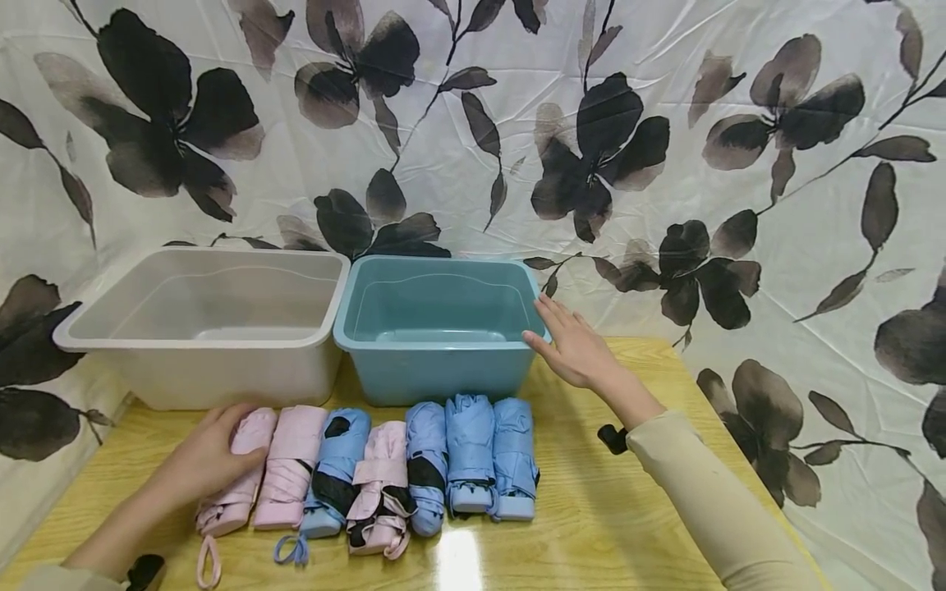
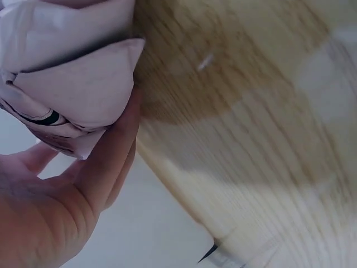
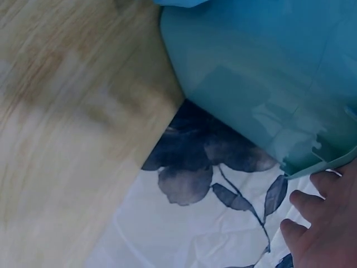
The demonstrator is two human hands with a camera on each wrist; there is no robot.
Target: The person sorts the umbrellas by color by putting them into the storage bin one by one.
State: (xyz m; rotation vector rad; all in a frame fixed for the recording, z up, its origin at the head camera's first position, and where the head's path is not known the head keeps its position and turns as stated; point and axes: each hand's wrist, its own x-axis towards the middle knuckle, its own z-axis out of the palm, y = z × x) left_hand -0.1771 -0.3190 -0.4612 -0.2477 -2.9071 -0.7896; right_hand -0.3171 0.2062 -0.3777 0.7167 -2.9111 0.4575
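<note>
Several folded umbrellas, pink and blue, lie side by side on the wooden table point(image 1: 591, 509). My left hand point(image 1: 210, 455) grips the leftmost pink umbrella point(image 1: 229, 505), fingers wrapped over its upper end. In the left wrist view the hand point(image 2: 67, 195) holds the pink fabric point(image 2: 72, 84) just above the table point(image 2: 251, 111). My right hand point(image 1: 572, 349) is flat with straight fingers, its fingertips at the right rim of the blue bin point(image 1: 439, 328). The right wrist view shows those fingers point(image 3: 326, 223) under the corner of the bin point(image 3: 262, 72).
A white bin point(image 1: 199, 328) stands left of the blue one, both behind the umbrella row and both with nothing visible inside. A floral cloth point(image 1: 739, 164) hangs behind and drapes around the table. Bare tabletop lies to the right of the umbrellas.
</note>
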